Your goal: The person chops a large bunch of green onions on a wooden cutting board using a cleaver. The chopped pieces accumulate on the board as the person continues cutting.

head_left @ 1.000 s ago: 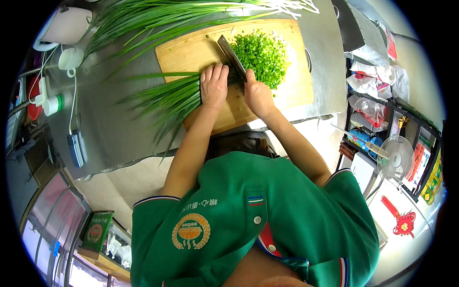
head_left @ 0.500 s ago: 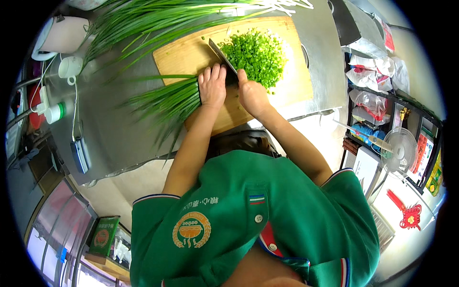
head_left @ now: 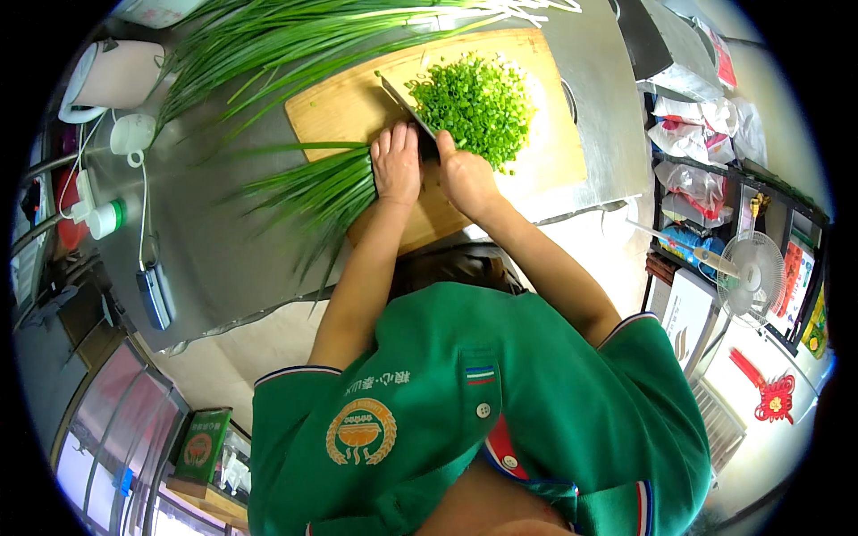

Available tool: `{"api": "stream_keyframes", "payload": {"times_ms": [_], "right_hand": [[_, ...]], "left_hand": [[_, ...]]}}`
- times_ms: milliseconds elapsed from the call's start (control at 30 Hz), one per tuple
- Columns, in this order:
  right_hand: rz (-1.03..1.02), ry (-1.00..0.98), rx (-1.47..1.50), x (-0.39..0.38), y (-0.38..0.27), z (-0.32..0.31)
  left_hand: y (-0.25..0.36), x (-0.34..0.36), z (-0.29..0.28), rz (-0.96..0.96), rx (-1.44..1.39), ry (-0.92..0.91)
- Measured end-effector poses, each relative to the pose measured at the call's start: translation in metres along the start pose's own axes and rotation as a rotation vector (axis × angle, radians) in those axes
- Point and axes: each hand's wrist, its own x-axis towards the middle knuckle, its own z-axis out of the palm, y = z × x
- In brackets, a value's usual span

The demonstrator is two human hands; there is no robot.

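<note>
My left hand presses down on a bundle of long green chives that lies across a wooden cutting board. My right hand is closed around the handle of a cleaver, whose blade stands on the board right beside my left fingertips. A heap of finely chopped chives lies on the board just right of the blade.
More uncut chives lie along the far edge of the steel counter. A white kettle, cables and a phone are at the left. Shelves with packets and a small fan stand at the right.
The cleaver and both hands keep working at the same spot on the board; the blade has shifted slightly left along the bundle. The view has tilted a little.
</note>
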Motion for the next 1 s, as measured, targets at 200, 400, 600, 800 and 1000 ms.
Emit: {"api": "stream_keyframes", "payload": {"times_ms": [200, 400, 600, 800, 1000], "right_hand": [[0.070, -0.204, -0.024, -0.013, -0.008, -0.055], [0.075, -0.170, -0.005, -0.008, -0.007, -0.012], [0.082, -0.090, 0.113, -0.010, -0.001, -0.026], [0.046, -0.096, 0.073, -0.016, 0.002, -0.002], [0.069, -0.057, 0.156, -0.003, -0.010, -0.004]], "left_hand": [[-0.001, 0.005, 0.000, -0.018, -0.016, 0.063], [0.000, 0.004, 0.000, -0.053, -0.005, -0.009], [0.000, 0.005, -0.001, -0.046, -0.058, 0.078], [0.002, 0.005, 0.004, -0.067, -0.031, 0.069], [-0.002, 0.004, -0.003, -0.107, -0.154, 0.107]]}}
